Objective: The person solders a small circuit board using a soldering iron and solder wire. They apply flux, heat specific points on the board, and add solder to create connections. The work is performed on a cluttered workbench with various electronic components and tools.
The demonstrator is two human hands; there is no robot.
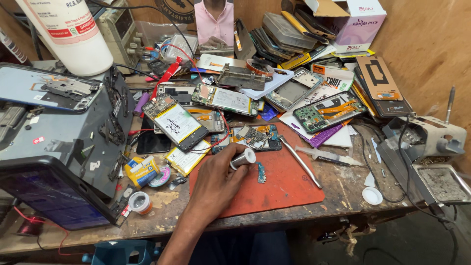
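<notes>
My left hand rests on a red work mat and grips a small silver spool between thumb and fingers. Just right of the hand a small blue-green circuit strip lies on the mat. A stripped phone board sits at the mat's far edge, right above the spool. A thin metal rod lies slanted across the mat to the right. My right hand is out of view.
Opened phones crowd the bench behind the mat. A grey box unit stands at left, beside it a yellow tape roll and a round tin. A syringe, soldering stand and tray lie right.
</notes>
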